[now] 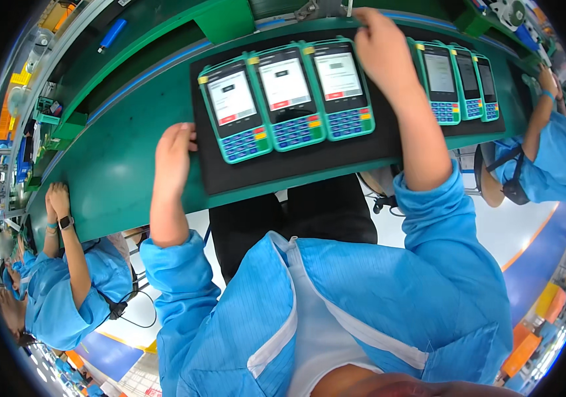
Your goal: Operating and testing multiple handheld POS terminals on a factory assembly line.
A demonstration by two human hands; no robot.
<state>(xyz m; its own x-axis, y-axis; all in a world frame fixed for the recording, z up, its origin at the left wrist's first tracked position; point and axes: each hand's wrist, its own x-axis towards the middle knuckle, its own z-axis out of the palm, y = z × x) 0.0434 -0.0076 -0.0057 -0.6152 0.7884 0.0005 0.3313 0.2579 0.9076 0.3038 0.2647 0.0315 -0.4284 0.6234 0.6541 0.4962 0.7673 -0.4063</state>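
Three teal payment terminals [280,96] with lit screens and blue keypads lie side by side on a black mat [243,178]. My left hand [175,153] rests at the mat's left edge, fingers loosely bent, with nothing seen in it. Reaching past the top right corner of the rightmost of these terminals, my right hand [383,49] has its fingers bent together near a thin white rod [349,8]. Whether it grips something there is hidden. Right of my forearm lie more terminals [440,78], one partly covered by my arm and the others overlapping in view.
The green bench [130,145] runs across, with a raised green shelf edge [157,36] behind it. A blue marker-like object [112,34] lies on the shelf. Co-workers in blue sit at the left [91,284] and right [547,159], their hands at the bench.
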